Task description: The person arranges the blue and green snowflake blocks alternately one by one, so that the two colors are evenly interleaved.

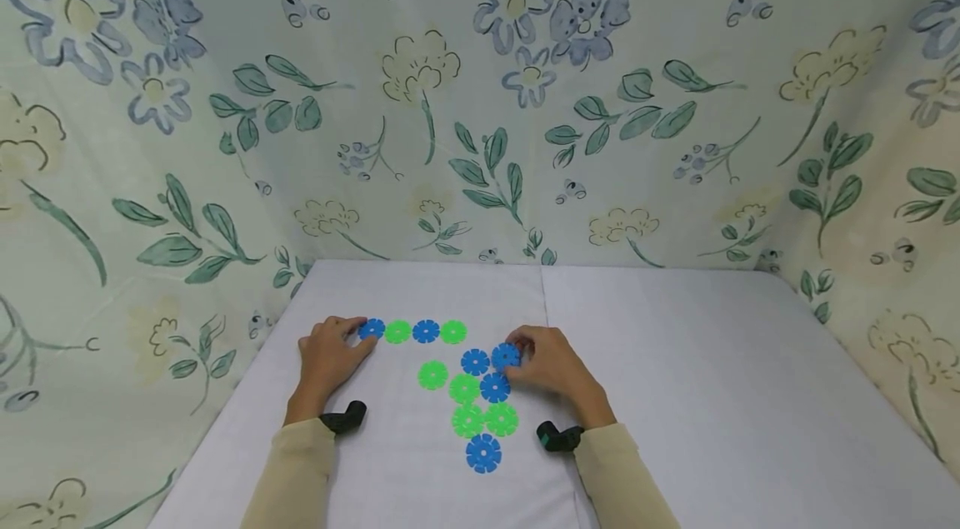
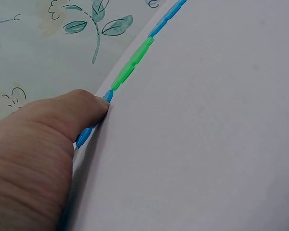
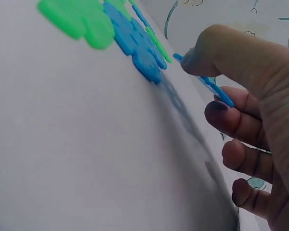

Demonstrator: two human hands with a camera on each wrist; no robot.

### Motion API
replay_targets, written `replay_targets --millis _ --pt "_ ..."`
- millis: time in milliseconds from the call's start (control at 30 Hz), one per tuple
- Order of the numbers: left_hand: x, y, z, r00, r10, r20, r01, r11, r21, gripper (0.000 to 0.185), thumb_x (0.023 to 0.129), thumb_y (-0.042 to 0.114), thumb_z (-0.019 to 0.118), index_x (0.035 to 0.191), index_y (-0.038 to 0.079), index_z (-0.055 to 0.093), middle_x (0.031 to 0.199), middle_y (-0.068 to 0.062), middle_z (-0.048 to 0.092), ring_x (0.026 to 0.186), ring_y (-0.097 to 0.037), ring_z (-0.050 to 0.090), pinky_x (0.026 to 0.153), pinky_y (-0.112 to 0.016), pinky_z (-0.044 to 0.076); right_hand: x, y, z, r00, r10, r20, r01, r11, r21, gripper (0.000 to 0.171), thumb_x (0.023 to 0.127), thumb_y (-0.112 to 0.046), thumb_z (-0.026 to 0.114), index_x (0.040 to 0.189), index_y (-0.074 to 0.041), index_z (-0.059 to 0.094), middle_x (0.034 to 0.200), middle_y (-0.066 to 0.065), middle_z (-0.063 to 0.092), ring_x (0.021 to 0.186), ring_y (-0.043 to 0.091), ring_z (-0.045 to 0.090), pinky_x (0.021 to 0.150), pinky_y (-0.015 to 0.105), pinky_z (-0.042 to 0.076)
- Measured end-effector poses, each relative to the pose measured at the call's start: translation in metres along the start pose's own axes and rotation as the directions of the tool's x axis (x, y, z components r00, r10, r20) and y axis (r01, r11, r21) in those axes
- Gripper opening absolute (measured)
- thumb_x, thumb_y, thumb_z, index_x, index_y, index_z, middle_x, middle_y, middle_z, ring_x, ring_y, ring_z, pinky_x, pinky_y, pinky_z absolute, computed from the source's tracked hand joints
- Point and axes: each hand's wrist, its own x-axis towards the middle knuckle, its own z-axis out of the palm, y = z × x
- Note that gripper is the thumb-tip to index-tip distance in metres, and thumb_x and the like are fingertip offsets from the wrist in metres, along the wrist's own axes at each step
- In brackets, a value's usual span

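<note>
My left hand (image 1: 330,358) holds a blue notched disc (image 1: 371,329) at the left end of a row, thumb and finger at its edges. Rightward in that row lie a green disc (image 1: 398,331), a blue one and another green disc (image 1: 453,332). In the left wrist view the thumb presses against the blue disc (image 2: 84,138). My right hand (image 1: 551,362) pinches another blue disc (image 1: 505,356) between thumb and fingers. The right wrist view has this held disc (image 3: 214,88) raised off the cloth, the other fingers loosely bent.
Several loose discs lie in a cluster left of my right hand, among them a green disc (image 1: 432,375) and a blue disc (image 1: 483,453) nearest me. White cloth (image 1: 712,387) covers the table. A flowered curtain (image 1: 525,179) hangs behind and at the sides.
</note>
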Motion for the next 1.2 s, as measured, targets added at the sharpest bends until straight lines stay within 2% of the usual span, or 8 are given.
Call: replay_targets --millis 333,600,733,967,1100,1200 --pt "0.001 0.004 -0.004 1.0 0.001 -0.016 -0.001 1.0 -0.02 0.049 0.088 0.045 0.071 0.13 0.02 0.068 0.122 -0.015 0.065 0.111 -0.035 0.056 0.086 -0.052 0.032 0.008 -0.009 -0.009 0.993 -0.052 -0.104 0.052 0.999 -0.005 0.037 0.071 -0.038 0.087 0.104 -0.028 0.073 0.092 -0.013 0.065 0.074 0.009 0.053 0.063 0.027 0.045" --pt "-0.001 0.001 -0.002 1.0 0.005 -0.017 -0.005 1.0 -0.01 0.049 0.088 0.045 0.071 0.13 0.02 0.068 0.122 -0.015 0.065 0.111 -0.035 0.056 0.085 -0.053 0.032 0.02 -0.015 -0.014 0.972 -0.113 -0.206 0.129 0.99 0.063 0.036 0.073 -0.036 0.087 0.105 -0.026 0.073 0.094 -0.008 0.066 0.069 0.013 0.052 0.057 0.026 0.044" --pt "-0.002 0.0 0.0 1.0 0.002 -0.012 -0.002 1.0 -0.01 0.05 0.089 0.047 0.071 0.13 0.02 0.068 0.123 -0.015 0.065 0.111 -0.035 0.057 0.085 -0.052 0.032 0.026 -0.012 -0.004 0.962 -0.079 -0.26 0.115 0.985 0.126 0.035 0.075 -0.034 0.087 0.106 -0.026 0.073 0.095 -0.007 0.066 0.067 0.014 0.052 0.058 0.026 0.043" --pt "-0.006 0.001 0.001 1.0 -0.006 -0.011 0.006 1.0 -0.012 0.05 0.088 0.047 0.071 0.13 0.02 0.068 0.123 -0.015 0.065 0.113 -0.035 0.057 0.085 -0.052 0.032 0.036 -0.008 0.019 0.932 -0.036 -0.361 0.128 0.964 0.234 0.035 0.075 -0.026 0.088 0.107 -0.02 0.073 0.095 -0.001 0.068 0.063 0.014 0.052 0.058 0.025 0.044" --pt "-0.005 0.001 0.0 1.0 0.001 -0.009 -0.001 1.0 -0.017 0.05 0.088 0.047 0.071 0.13 0.02 0.068 0.123 -0.014 0.066 0.113 -0.035 0.056 0.086 -0.052 0.033 0.042 -0.01 0.027 0.926 0.003 -0.379 0.103 0.96 0.261 0.036 0.075 -0.027 0.088 0.107 -0.02 0.073 0.096 0.0 0.067 0.065 0.016 0.053 0.061 0.025 0.044" --pt "-0.003 0.001 -0.001 1.0 0.01 -0.026 -0.011 1.0 -0.017 0.05 0.088 0.047 0.071 0.13 0.02 0.068 0.121 -0.014 0.066 0.112 -0.034 0.057 0.086 -0.053 0.033 0.047 -0.012 0.034 0.93 0.037 -0.366 0.069 0.96 0.272 0.036 0.077 -0.032 0.086 0.108 -0.02 0.073 0.096 0.001 0.066 0.068 0.016 0.053 0.064 0.026 0.045"
